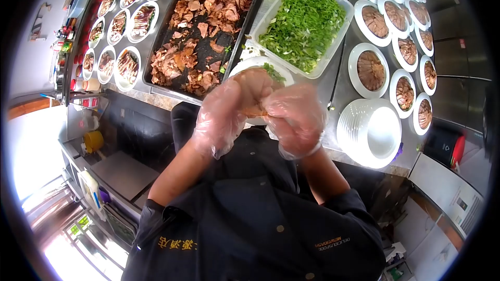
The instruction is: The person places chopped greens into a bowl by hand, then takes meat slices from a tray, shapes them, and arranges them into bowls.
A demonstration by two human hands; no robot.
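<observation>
Both of my hands wear clear plastic gloves and meet in front of my chest. My left hand is closed round a small bundle of sliced cooked meat. My right hand, a little smeared by motion, has its fingers curled in and pinches the right edge of the same slices. Below them, largely hidden, is a white plate with chopped greens on it. Just beyond my hands lie a dark tray of sliced meat and a clear plastic tub full of chopped greens.
At the right stands a stack of white plates near the counter's front edge. Several oval plates of sliced meat cover the counter beyond it. More filled plates stand in rows at the left. A steel counter runs under everything.
</observation>
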